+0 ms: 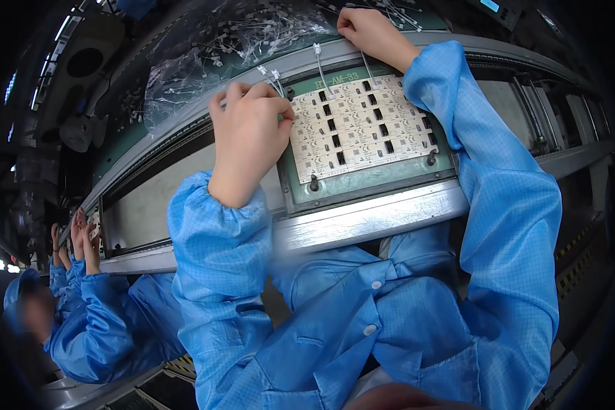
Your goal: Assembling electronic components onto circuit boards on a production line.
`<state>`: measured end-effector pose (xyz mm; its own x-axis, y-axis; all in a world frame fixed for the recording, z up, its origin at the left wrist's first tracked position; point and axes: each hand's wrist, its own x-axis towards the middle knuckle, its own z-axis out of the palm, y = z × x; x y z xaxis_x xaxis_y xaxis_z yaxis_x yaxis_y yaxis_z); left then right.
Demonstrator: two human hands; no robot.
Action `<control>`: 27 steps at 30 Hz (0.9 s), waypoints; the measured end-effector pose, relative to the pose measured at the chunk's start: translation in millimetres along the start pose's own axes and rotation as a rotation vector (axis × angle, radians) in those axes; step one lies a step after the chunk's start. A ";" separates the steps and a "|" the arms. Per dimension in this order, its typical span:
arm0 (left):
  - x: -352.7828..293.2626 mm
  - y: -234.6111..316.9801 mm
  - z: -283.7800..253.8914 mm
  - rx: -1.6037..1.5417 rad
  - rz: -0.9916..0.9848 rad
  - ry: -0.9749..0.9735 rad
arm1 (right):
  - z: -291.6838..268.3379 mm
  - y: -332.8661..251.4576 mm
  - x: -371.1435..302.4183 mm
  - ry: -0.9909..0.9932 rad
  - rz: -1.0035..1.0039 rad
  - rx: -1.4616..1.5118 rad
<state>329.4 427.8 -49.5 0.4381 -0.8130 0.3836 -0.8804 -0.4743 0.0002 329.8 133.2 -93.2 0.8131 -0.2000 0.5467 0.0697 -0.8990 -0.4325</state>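
A white panel of circuit boards point(362, 126) with rows of black parts sits in a green fixture point(383, 174) before me. My left hand point(249, 133) is at the panel's upper left edge, thumb and forefinger closed; anything between them is hidden. Beyond the far edge, my right hand point(374, 34) has its fingers curled shut, and I cannot make out what they hold. A thin cable point(367, 65) runs from the panel up toward this hand. Another white cable point(319, 63) stands up from the panel's far side, its connector upward. Two small white connectors point(270, 72) stick up beside my left fingers.
A clear plastic bag point(184, 89) and many loose white-ended cables point(253, 34) lie behind the rail. A metal rail point(369, 217) runs along the near side. Black pegs point(314, 182) stand at the panel's near edge. At left, a person in blue point(109, 321) works on the same line.
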 end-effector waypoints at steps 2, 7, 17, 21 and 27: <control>-0.8 3.2 -0.4 0.031 0.015 0.007 | -6.2 -3.4 -0.8 0.017 0.039 0.078; 8.7 7.3 -0.8 0.054 0.109 0.046 | -35.4 14.0 9.2 -0.044 0.191 0.280; -7.0 10.6 1.4 0.240 0.192 0.144 | -104.6 -8.8 -26.2 -0.074 0.239 0.740; -22.5 5.7 4.0 0.051 0.088 0.125 | -122.6 4.5 -51.1 -0.119 0.149 0.604; -37.9 14.6 -7.5 0.013 0.058 0.019 | -129.4 -13.9 -74.7 -0.146 0.124 0.667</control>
<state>298.6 454.2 -57.1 0.3828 -0.8328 0.4000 -0.9017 -0.4311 -0.0346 193.3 110.2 -35.3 0.9041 -0.1889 0.3833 0.2741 -0.4317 -0.8594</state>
